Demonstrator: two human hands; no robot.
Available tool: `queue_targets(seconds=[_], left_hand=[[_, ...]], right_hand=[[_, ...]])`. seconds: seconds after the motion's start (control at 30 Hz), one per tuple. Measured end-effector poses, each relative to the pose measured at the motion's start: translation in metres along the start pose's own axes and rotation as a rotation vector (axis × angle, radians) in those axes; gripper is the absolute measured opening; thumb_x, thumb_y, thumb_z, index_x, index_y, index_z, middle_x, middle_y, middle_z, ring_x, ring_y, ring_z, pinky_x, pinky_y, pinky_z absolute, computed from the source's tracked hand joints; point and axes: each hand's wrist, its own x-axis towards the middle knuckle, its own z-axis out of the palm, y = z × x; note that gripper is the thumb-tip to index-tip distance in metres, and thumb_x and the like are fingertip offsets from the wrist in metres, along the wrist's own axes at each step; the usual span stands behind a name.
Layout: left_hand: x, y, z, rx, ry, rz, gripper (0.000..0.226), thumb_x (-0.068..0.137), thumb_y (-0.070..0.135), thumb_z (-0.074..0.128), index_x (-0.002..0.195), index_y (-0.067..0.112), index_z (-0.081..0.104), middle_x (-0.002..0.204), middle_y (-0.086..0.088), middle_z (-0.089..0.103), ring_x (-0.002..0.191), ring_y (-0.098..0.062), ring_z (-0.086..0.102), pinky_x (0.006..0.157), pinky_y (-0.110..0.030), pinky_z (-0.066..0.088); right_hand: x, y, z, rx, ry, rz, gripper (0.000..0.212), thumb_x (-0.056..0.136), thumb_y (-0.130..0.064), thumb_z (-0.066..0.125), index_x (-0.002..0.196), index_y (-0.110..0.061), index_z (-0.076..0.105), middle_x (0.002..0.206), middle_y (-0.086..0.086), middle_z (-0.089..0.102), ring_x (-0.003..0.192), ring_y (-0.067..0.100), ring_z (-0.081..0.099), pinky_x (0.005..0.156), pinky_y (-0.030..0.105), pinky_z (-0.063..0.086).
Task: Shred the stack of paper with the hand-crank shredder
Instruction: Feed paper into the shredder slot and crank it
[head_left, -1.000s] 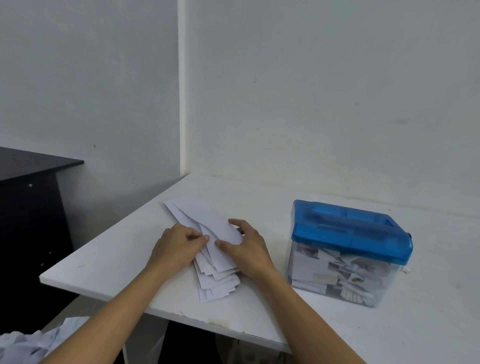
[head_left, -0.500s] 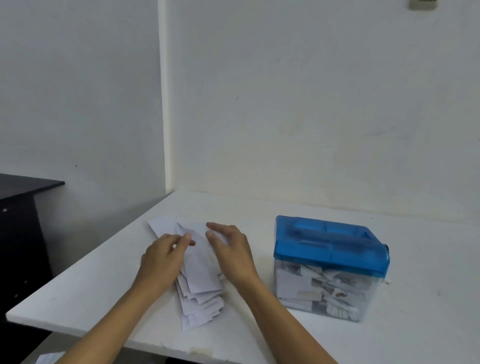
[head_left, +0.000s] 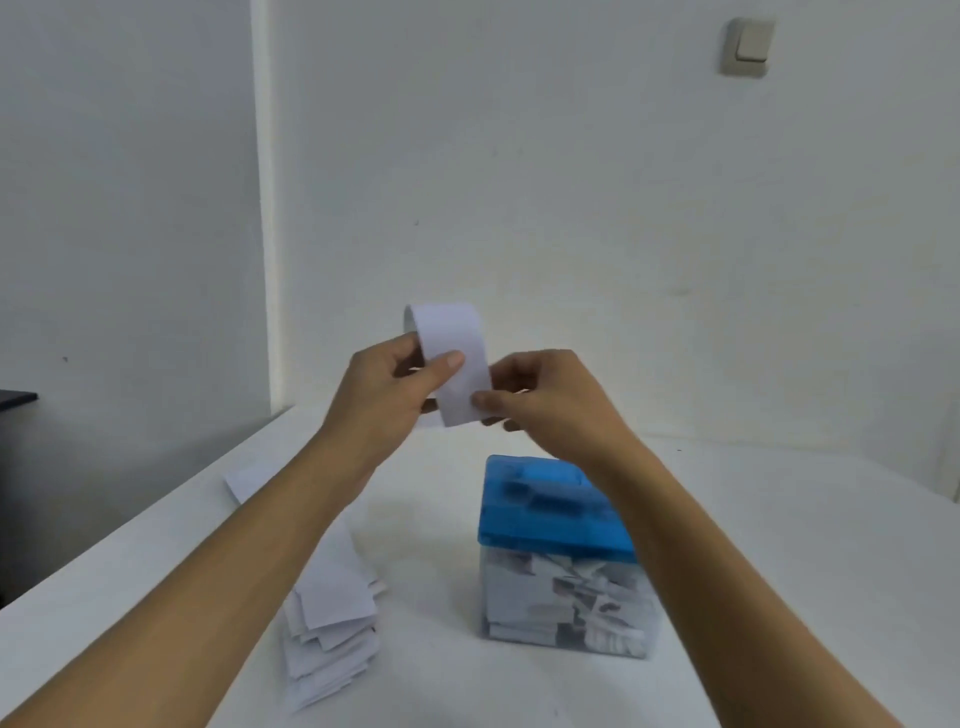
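gap between stack (head_left: 337, 603) and shredder (head_left: 540, 525), seemingly passable

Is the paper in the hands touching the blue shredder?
Apart: the head view shows the paper strip held high, with table showing between it and the shredder.

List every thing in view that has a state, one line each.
paper strip: raised, curled over, held by both hands
left hand: pinches the strip
right hand: pinches the strip's lower end
paper stack: fanned out on the table
shredder: lid on, bin nearly full of shreds

matt paper strip (head_left: 453, 338), shredder (head_left: 545, 525) — glossy blue plastic
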Motion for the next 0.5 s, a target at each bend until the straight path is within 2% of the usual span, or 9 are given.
queue_targets(seconds=[0.07, 0.13, 0.23, 0.33, 0.43, 0.5], left_hand=[[0.005, 0.006, 0.021, 0.013, -0.097, 0.003, 0.034, 0.098, 0.017, 0.067, 0.131, 0.014, 0.067, 0.116, -0.001, 0.074, 0.106, -0.02, 0.071, 0.091, -0.039, 0.061], [0.007, 0.005, 0.04, 0.126, -0.196, 0.001, 0.039, 0.096, 0.014, 0.069, 0.134, 0.017, 0.064, 0.118, 0.002, 0.072, 0.106, -0.018, 0.07, 0.091, -0.038, 0.06], [0.003, -0.007, 0.057, 0.303, -0.309, -0.001, 0.043, 0.093, 0.012, 0.071, 0.134, 0.022, 0.063, 0.116, 0.008, 0.072, 0.101, -0.011, 0.069, 0.091, -0.037, 0.06], [-0.006, -0.02, 0.059, 0.398, -0.359, -0.009, 0.038, 0.093, 0.013, 0.071, 0.127, 0.028, 0.067, 0.11, 0.014, 0.073, 0.096, -0.003, 0.069, 0.089, -0.027, 0.057], [-0.009, -0.025, 0.059, 0.43, -0.376, -0.004, 0.041, 0.093, 0.015, 0.072, 0.131, 0.028, 0.066, 0.116, 0.014, 0.073, 0.104, -0.004, 0.068, 0.096, -0.029, 0.055], [-0.009, -0.025, 0.059, 0.449, -0.382, 0.01, 0.041, 0.093, 0.015, 0.072, 0.131, 0.031, 0.066, 0.113, 0.018, 0.072, 0.103, 0.0, 0.067, 0.091, -0.021, 0.053]], right_hand=[[-0.005, 0.011, -0.022, -0.054, 0.037, 0.019, 0.005, 0.087, -0.022, 0.075, 0.092, -0.021, 0.076, 0.077, -0.005, 0.076, 0.074, 0.012, 0.071, 0.073, 0.031, 0.057], [-0.012, 0.023, -0.038, -0.085, 0.054, 0.046, 0.001, 0.087, -0.022, 0.075, 0.087, -0.022, 0.076, 0.075, -0.006, 0.075, 0.067, 0.007, 0.066, 0.065, 0.025, 0.052], [-0.02, 0.044, -0.048, -0.179, 0.033, 0.083, 0.002, 0.086, -0.023, 0.077, 0.085, -0.022, 0.076, 0.075, -0.007, 0.075, 0.066, 0.005, 0.066, 0.067, 0.021, 0.052], [-0.024, 0.058, -0.047, -0.229, -0.002, 0.104, 0.004, 0.085, -0.026, 0.078, 0.086, -0.022, 0.076, 0.075, -0.008, 0.074, 0.069, 0.006, 0.067, 0.064, 0.018, 0.05], [-0.029, 0.07, -0.042, -0.234, 0.003, 0.102, 0.008, 0.086, -0.028, 0.076, 0.085, -0.02, 0.075, 0.077, -0.005, 0.074, 0.072, 0.01, 0.068, 0.069, 0.024, 0.055], [-0.033, 0.076, -0.04, -0.251, 0.016, 0.081, 0.012, 0.087, -0.031, 0.073, 0.085, -0.018, 0.074, 0.08, -0.004, 0.073, 0.076, 0.012, 0.067, 0.072, 0.028, 0.057]])
